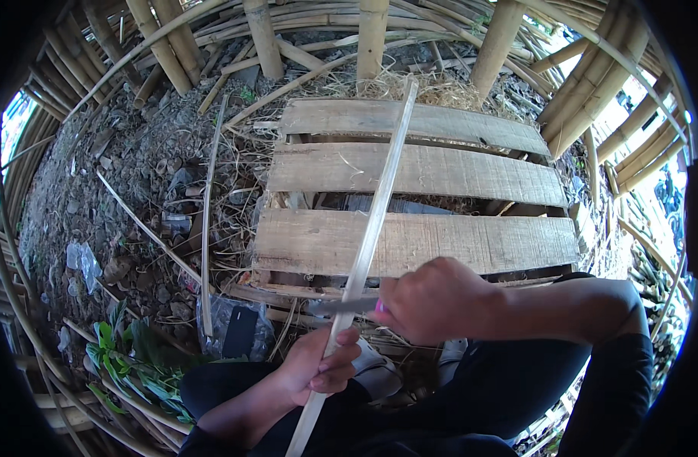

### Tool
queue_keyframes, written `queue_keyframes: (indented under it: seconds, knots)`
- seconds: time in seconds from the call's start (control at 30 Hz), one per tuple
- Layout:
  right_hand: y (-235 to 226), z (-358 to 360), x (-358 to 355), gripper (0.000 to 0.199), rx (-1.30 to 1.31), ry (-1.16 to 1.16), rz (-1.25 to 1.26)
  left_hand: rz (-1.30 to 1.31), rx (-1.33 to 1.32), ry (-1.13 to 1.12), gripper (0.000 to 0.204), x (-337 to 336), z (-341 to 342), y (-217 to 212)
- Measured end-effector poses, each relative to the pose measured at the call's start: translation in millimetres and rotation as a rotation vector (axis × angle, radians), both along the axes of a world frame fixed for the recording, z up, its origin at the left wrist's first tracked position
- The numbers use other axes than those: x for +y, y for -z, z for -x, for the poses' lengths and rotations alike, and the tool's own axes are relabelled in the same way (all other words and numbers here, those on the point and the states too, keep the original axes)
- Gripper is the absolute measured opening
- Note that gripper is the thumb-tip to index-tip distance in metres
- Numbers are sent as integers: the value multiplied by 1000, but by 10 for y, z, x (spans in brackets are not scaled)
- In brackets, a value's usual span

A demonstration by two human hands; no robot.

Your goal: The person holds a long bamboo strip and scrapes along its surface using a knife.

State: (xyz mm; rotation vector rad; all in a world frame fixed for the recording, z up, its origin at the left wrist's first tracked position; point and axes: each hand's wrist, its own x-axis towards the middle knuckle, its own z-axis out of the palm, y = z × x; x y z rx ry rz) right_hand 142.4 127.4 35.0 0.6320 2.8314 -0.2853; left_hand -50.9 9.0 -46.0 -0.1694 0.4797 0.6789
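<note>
At the far left, bent bamboo canes (20,316) form a curved barrier. Inside it, loose stony ground carries a crumpled clear plastic scrap (84,261). Below, close to the person's left leg, lies a bunch of green leaves (105,346). Two loose strips rest on the ground: a thin slanting strip (147,230) and a straighter long strip (209,198), their lower parts close together. A dark flat rectangular object (241,331) lies on clear plastic sheeting (262,341) near the left knee.

The left hand (324,365) is closed, fingers curled round the lower part of a pale strip (379,202). That strip runs obliquely from the lap up and away, across a slatted wooden platform (318,238), and hides a narrow band of all three boards. A knife (358,305) crosses the strip just above the left hand; the depth of blade contact cannot be told. Part of a shoe (379,373) shows beneath.

The right hand (439,302) is a closed fist on the knife's pink handle, in front of the platform's near edge. Beyond the platform stand bamboo posts (370,38) with dry straw (446,91) at their feet. On the right, thick leaning poles (592,84) stand close to the platform's corner.
</note>
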Motion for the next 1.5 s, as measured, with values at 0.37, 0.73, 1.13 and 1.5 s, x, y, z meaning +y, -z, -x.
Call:
queue_keyframes:
  seconds: [0.37,0.73,1.13,1.5]
  knots:
    - [-16,-18,138,46,-20,49,40,4,-46,-6,27,-20,-3,14]
    - [57,0,117,45,29,7,14,19,-232,-57,26,-12,44,117]
    - [47,6,176,46,62,14,-3,22,-127,-132,29,3,-9,-25]
    - [-5,-7,-50,40,6,-75,-108,-55,-174,-126,29,-102,-94,53]
